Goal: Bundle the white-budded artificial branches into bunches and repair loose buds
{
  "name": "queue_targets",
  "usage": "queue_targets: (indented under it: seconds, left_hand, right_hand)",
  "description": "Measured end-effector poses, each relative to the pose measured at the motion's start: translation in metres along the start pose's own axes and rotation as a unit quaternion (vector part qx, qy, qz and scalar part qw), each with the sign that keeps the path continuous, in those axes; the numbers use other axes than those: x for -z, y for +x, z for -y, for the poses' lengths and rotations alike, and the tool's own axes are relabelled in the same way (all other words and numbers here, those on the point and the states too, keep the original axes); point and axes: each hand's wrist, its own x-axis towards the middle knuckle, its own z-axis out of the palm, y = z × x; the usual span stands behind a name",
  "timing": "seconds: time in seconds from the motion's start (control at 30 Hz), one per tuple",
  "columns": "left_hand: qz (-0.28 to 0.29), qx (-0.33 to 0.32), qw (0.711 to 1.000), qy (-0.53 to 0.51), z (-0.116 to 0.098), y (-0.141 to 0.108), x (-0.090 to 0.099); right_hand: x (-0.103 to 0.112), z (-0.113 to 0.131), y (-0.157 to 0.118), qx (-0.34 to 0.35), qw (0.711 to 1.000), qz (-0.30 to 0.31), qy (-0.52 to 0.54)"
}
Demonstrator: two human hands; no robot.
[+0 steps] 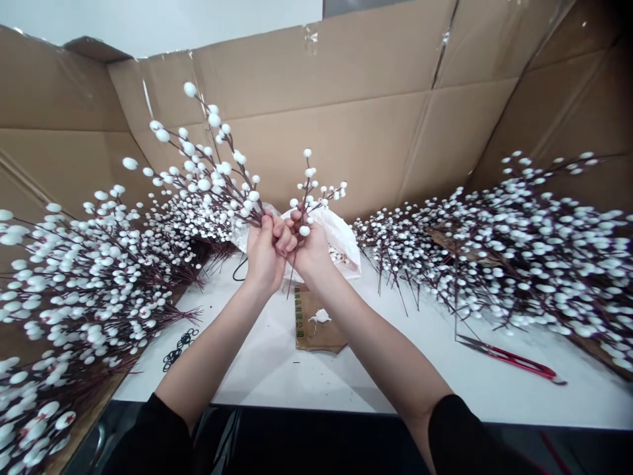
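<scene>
My left hand (267,254) is closed round the stems of a bunch of white berry branches (212,171), which fans up and to the left. Touching it, my right hand (309,244) pinches a smaller berry sprig (309,188); its thin stem sticks out below the fingers. Behind the hands lies an open white bag (346,237) with small pieces inside. Below them a brown cardboard piece (316,330) with green print carries a white blob (321,316).
Berry branches are heaped at the left (109,264) and at the right (534,244). Black rings (178,349) lie left of my left forearm. Red-handled snips (519,359) rest at the right. Cardboard walls (336,99) enclose the white table (257,369).
</scene>
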Motion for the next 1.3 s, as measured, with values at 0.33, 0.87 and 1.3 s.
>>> queue_targets:
  seconds: [0.33,0.87,1.3]
  left_hand:
    - [0.002,0.005,1.0,-0.01,0.013,-0.007,0.003]
    - [-0.085,0.208,0.962,0.155,0.041,-0.028,0.074]
    - [-0.114,0.221,0.952,0.179,0.047,-0.028,0.083]
  right_hand:
    - [0.006,-0.002,0.004,0.073,0.994,-0.021,-0.08]
    - [0.011,-0.026,0.001,0.321,0.928,-0.018,-0.189]
    - [0.03,-0.046,0.002,0.351,0.869,0.024,-0.347]
